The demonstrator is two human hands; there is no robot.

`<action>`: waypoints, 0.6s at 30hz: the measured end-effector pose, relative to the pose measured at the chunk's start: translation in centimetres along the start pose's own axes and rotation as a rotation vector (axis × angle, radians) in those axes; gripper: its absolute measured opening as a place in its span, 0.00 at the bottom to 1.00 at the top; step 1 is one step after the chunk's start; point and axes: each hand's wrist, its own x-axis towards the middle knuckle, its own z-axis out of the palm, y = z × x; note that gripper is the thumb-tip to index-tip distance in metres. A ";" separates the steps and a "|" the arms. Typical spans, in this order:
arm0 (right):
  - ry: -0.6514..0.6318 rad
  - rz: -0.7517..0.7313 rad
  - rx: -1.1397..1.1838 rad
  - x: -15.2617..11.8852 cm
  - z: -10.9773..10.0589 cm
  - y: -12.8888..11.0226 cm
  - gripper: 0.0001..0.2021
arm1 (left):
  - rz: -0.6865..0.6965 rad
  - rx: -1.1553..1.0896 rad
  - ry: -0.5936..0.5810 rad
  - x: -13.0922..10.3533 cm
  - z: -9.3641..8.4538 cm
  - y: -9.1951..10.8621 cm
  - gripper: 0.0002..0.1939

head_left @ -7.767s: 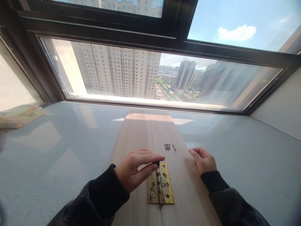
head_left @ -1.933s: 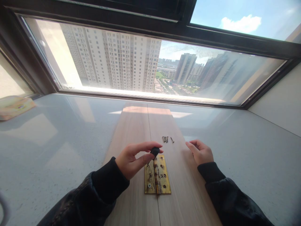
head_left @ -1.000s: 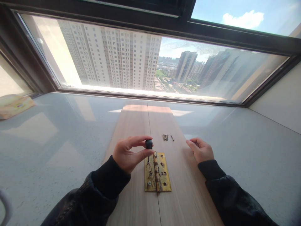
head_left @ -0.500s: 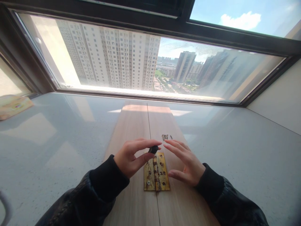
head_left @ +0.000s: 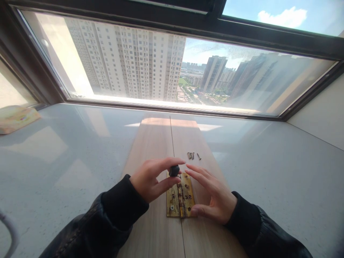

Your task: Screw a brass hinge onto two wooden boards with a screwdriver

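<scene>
My left hand (head_left: 152, 179) is closed round a black screwdriver handle (head_left: 174, 171), seen almost end-on; its shaft and tip are hidden below. The handle is over the upper part of a worn brass hinge (head_left: 180, 200), whose two leaves lie flat across the seam between two wooden boards (head_left: 150, 229). A cross-head screw (head_left: 172, 208) sits in the lower left hole, while holes in the right leaf look vacant. My right hand (head_left: 215, 195) is open, its fingertips just right of the handle and its thumb at the hinge's right edge.
Several loose screws (head_left: 190, 156) and one more screw (head_left: 199, 156) lie on the right board beyond my hands. A speckled white sill (head_left: 271, 172) surrounds the boards, with a dark window frame (head_left: 172, 107) behind. At far left rests a pale block (head_left: 18, 118); a grey curved tube (head_left: 10, 229) is below it.
My left hand and the handle are slightly farther left relative to the hinge. My right thumb has come down to the hinge's lower right edge. The whole view has shifted a little.
</scene>
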 end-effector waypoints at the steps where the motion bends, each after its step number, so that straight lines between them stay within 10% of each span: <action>1: 0.005 -0.002 0.006 0.0 0.0 0.1 0.40 | 0.007 0.009 -0.045 0.0 -0.1 0.1 0.20; 10: 0.016 0.021 0.045 0.2 -0.1 -0.1 0.37 | -0.060 0.135 0.018 0.3 -0.7 0.7 0.07; 18: 0.033 0.028 0.063 0.1 -0.1 -0.1 0.34 | -0.011 0.316 0.104 0.2 -0.5 0.3 0.15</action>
